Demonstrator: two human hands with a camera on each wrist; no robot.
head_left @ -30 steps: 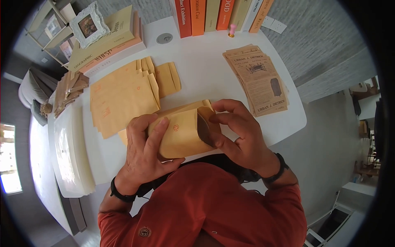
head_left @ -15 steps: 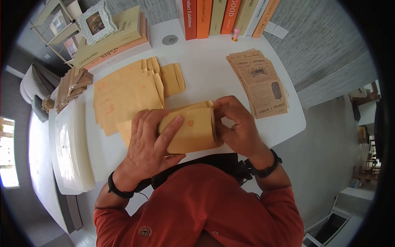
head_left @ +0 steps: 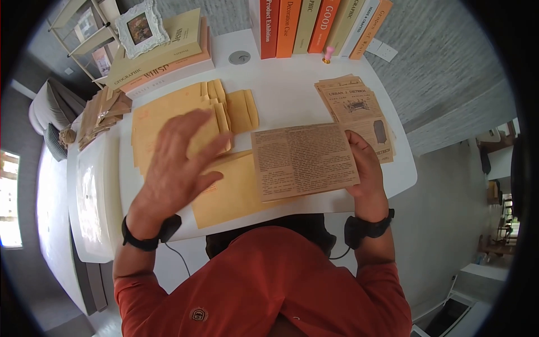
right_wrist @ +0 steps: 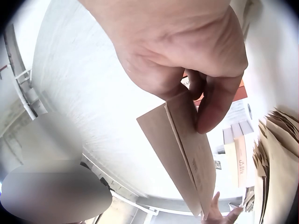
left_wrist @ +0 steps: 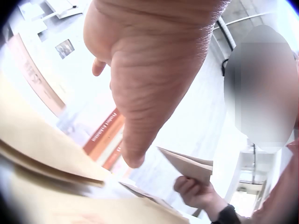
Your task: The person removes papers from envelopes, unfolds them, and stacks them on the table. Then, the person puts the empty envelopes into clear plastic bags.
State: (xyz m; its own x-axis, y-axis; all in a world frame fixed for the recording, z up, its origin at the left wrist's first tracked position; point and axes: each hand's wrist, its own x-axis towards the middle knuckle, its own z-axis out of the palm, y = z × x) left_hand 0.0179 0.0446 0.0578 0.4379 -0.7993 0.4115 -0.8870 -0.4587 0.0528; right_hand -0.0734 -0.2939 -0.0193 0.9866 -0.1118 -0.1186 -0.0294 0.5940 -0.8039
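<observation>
My right hand [head_left: 368, 168] pinches a folded brown sheet of printed paper [head_left: 306, 160] by its right edge, columns of small text facing up. In the right wrist view the folded paper [right_wrist: 187, 154] shows layered edges, with the thumb and fingers at one end. My left hand [head_left: 179, 165], blurred, hovers with spread fingers over the left part of the table, holding nothing. Below the paper a yellow kraft envelope [head_left: 230, 194] lies flat near the front edge, partly hidden by the paper. To its upper left, a stack of kraft envelopes [head_left: 163, 121] lies partly behind the left hand.
Brown printed sheets [head_left: 351, 104] are stacked at the right. Clear plastic sleeves [head_left: 95, 196] line the left edge, with brown packets [head_left: 104, 115] above them. Stacked books [head_left: 163, 56] bear a white picture frame [head_left: 140, 28]. Upright books [head_left: 303, 28] and a pink-handled stamp [head_left: 328, 54] stand behind.
Both hands were on the kraft envelope, right fingers at its opening. The envelope now lies flat; the left hand has let go and moved left, and the right holds the printed paper.
</observation>
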